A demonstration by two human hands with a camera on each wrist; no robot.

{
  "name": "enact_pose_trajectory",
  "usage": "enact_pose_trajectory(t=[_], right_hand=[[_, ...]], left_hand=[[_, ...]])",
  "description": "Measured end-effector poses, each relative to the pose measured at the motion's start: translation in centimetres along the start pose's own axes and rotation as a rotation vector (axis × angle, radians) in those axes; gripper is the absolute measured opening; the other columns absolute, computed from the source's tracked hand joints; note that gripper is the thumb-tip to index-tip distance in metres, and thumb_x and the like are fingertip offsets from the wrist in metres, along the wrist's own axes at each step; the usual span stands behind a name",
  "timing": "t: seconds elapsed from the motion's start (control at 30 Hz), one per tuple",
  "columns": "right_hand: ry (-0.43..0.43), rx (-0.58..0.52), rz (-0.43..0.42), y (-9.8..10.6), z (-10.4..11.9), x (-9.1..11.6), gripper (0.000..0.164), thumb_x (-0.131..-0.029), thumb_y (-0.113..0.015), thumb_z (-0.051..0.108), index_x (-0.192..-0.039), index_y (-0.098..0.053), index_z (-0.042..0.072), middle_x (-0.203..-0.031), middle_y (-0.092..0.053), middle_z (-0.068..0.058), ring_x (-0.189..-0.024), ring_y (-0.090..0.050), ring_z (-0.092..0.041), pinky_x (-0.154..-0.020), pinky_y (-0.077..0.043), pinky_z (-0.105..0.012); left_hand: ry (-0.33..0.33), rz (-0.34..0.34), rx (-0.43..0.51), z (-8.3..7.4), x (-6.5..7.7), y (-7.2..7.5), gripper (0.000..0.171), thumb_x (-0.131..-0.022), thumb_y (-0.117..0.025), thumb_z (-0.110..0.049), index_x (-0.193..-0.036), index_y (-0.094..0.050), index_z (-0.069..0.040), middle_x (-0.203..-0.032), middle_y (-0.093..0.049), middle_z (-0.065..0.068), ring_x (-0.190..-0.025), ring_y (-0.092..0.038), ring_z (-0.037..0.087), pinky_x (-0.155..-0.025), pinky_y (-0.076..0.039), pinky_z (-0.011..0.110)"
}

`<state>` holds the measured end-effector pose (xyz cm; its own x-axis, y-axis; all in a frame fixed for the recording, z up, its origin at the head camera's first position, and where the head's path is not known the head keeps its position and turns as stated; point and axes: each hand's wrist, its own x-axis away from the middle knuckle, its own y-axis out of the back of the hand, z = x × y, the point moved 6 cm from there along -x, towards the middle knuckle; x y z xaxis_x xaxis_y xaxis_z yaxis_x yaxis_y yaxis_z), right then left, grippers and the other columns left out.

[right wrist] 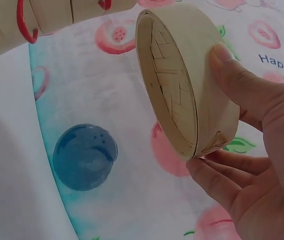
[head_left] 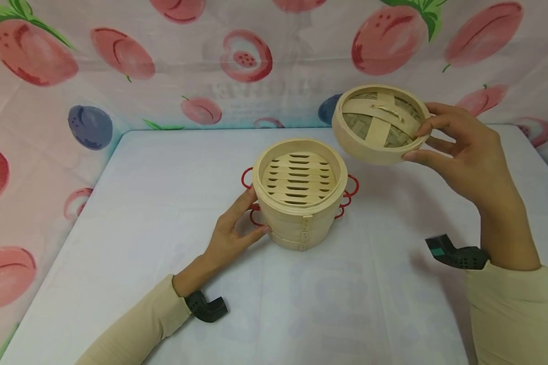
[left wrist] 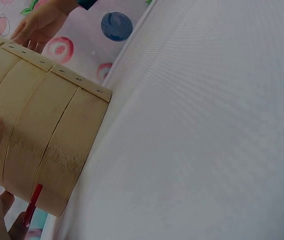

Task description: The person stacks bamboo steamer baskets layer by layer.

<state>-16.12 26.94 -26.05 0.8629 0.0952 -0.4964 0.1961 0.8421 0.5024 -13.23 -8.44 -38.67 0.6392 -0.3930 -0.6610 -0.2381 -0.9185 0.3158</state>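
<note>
A stack of bamboo steamer baskets point(head_left: 297, 223) stands upright on the white table, its slatted top tier uncovered. Red loop handles point(head_left: 353, 185) stick out on both sides. My left hand point(head_left: 230, 230) grips the stack's left side, thumb toward the front and fingers farther round; the left wrist view shows the thumb on the bamboo wall point(left wrist: 47, 130). Raised up and to the right of the stack, my right hand point(head_left: 470, 152) holds the woven bamboo lid point(head_left: 379, 124) by its rim, tilted and apart from the baskets. The lid's hollow underside point(right wrist: 169, 82) shows in the right wrist view.
The white table point(head_left: 164, 167) spreads around the stack. Behind and to the left hangs a fruit-printed cloth point(head_left: 132, 96). A dark camera mount point(head_left: 458, 253) juts from the right wrist, and another mount point(head_left: 205, 306) from the left.
</note>
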Motion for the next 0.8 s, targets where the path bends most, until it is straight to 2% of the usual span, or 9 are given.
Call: enact_pose_trajectory(t=[0.27,0.53,0.8], right_hand=[[0.046,-0.023,0.007,-0.1,1.1,0.1,0.039,-0.062,-0.078,-0.023,-0.096,-0.06,-0.015,-0.129,-0.055,-0.015,-0.117,-0.053,-0.023,-0.084,-0.049,-0.018],[0.103,-0.111,0.034,-0.6,2.4,0.3,0.039,-0.062,-0.077,-0.024,-0.096,-0.058,-0.018,-0.129,-0.053,-0.02,-0.116,-0.052,-0.026,-0.085,-0.049,-0.018],[0.151,-0.015,0.087,-1.7,3.5,0.5,0.042,-0.061,-0.081,-0.019,-0.098,-0.06,-0.012,-0.131,-0.053,-0.017,-0.119,-0.051,-0.023,-0.086,-0.048,-0.018]], left_hand=[[-0.008,-0.004,-0.001,0.0,0.1,0.1,0.073,-0.088,-0.07,-0.028,-0.15,-0.033,-0.019,-0.145,-0.043,0.012,-0.129,-0.043,0.031,-0.095,-0.044,0.048],[-0.013,-0.006,-0.005,0.0,0.1,0.1,0.073,-0.088,-0.071,-0.028,-0.15,-0.034,-0.019,-0.144,-0.044,0.012,-0.128,-0.044,0.03,-0.094,-0.045,0.047],[-0.009,-0.007,0.008,0.0,0.1,0.1,0.073,-0.088,-0.071,-0.027,-0.15,-0.034,-0.017,-0.144,-0.044,0.013,-0.129,-0.043,0.032,-0.096,-0.043,0.05]])
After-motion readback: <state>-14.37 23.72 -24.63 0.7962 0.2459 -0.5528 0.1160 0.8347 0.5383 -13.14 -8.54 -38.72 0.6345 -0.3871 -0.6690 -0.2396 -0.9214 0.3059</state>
